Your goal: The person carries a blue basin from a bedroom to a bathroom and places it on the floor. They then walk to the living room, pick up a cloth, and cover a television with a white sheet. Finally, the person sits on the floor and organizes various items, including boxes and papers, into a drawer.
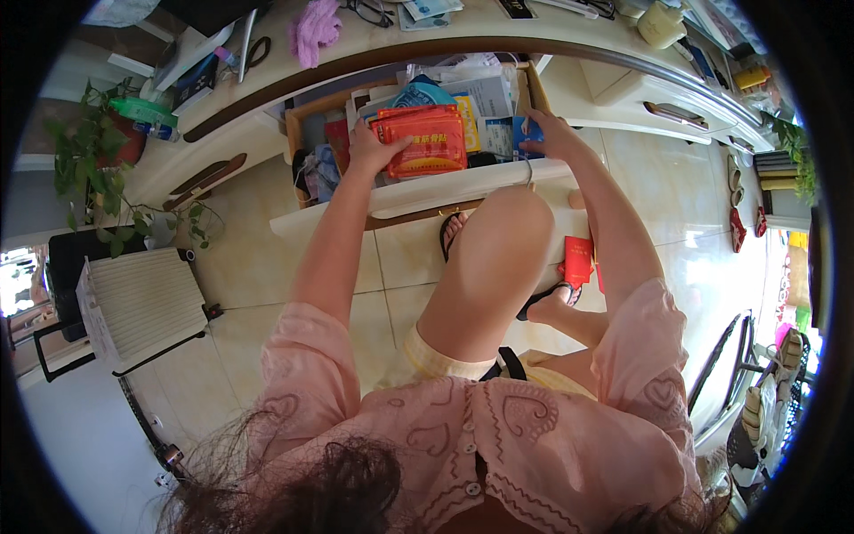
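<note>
An open wooden drawer (291,125) in front of me is packed with papers and packets. At its left, my left hand (372,149) is closed on a red packet (431,133) with yellow print, its thumb across the face. The packet lies on top of a stack of similar ones. My right hand (553,135) is at the drawer's right side, thumb and fingers at the edge of a blue booklet (523,135); some fingertips are hidden. Between the hands are a blue plastic pouch (422,92), a yellow packet (468,123) and white papers (492,95).
A red booklet (578,260) is by my right foot. Above the drawer, the desk (374,40) holds a pink cloth (314,31), glasses (369,12) and scissors (258,52). A potted plant (120,142) and a ribbed suitcase (142,303) stand left.
</note>
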{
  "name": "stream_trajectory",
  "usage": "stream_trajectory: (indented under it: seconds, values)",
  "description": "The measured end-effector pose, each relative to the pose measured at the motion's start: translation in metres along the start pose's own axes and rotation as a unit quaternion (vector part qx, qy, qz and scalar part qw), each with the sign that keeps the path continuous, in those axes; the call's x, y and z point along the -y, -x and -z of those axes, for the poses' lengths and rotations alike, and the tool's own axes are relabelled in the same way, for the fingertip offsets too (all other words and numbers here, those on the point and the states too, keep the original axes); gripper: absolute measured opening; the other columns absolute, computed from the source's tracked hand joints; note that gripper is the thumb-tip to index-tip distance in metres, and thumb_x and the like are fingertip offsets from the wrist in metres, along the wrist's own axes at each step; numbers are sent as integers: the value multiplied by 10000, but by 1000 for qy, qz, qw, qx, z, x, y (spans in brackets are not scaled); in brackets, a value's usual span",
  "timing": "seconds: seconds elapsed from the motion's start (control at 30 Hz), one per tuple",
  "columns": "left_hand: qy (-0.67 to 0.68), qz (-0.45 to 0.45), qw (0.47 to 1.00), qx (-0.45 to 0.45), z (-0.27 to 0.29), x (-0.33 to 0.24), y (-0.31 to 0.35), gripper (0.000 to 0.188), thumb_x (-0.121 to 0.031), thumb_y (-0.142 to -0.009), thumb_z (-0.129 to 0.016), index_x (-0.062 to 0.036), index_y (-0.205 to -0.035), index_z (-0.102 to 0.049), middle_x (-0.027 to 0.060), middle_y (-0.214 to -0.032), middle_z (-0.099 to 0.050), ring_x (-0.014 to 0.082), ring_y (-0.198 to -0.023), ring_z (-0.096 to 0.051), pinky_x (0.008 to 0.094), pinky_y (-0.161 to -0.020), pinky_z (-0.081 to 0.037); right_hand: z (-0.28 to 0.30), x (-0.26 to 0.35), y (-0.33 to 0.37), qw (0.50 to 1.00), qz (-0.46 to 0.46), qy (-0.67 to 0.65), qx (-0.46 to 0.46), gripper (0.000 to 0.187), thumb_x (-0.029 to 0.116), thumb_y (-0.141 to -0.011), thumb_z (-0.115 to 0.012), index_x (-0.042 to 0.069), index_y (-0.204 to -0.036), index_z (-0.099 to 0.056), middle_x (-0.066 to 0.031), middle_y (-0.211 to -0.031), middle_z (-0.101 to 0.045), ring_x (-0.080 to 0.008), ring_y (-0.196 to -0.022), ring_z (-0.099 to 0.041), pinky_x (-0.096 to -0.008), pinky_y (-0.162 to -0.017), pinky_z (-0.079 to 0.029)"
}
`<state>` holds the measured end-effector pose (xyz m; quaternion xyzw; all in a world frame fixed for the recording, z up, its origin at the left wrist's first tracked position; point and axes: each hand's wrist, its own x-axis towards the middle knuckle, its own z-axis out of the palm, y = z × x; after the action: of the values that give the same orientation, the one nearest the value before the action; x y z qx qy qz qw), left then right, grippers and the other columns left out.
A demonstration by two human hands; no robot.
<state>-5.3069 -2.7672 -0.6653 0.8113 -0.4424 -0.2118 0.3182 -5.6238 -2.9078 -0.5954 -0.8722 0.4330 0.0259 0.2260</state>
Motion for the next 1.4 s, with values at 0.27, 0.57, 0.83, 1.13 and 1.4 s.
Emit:
stream_trajectory:
  seconds: [0.27,0.57,0.83,1.13,1.4]
  values:
    - [99,150,979,98,1,-3,-4,588,-370,-532,-804,4,-938,-600,126,-908,-625,197,-815,-609,295,-728,-473,-5,-2,-1,998,-40,53,-14,660,412,-643,-692,96,-1171,-456,-112,-1159,-472,-322,-1081,-433,-398,-917,-349]
    - [325,194,914,144,26,-45,28,553,-283,-621,-775,34,-1011,-543,127,-989,-590,208,-883,-585,310,-707,-480,-23,56,-40,974,-4,-223,-48,784,549,-666,-625,-46,-1147,-456,-212,-1030,-562,-317,-905,-568,-352,-783,-447]
    - [454,144,870,126,35,-57,35,419,-161,-694,-722,7,-1020,-518,95,-977,-574,154,-838,-578,265,-704,-483,-29,58,-37,965,-19,-259,-40,919,629,-573,-644,-73,-1136,-453,-212,-1032,-556,-296,-934,-555,-337,-802,-430]
    - [487,27,852,189,57,-140,58,422,-204,-731,-690,0,-1044,-493,76,-980,-570,140,-876,-571,253,-747,-475,21,52,17,892,-32,-413,-178,855,483,-625,-708,-74,-1183,-378,-196,-988,-543,-259,-875,-574,-327,-790,-459]
    - [384,-104,854,335,-7,-261,103,336,-214,-703,-716,6,-916,-577,62,-822,-611,131,-712,-590,247,-620,-474,45,-25,162,748,-28,-621,-234,490,290,-811,-593,-27,-1128,-396,-97,-1013,-555,-134,-878,-571,-273,-750,-486]
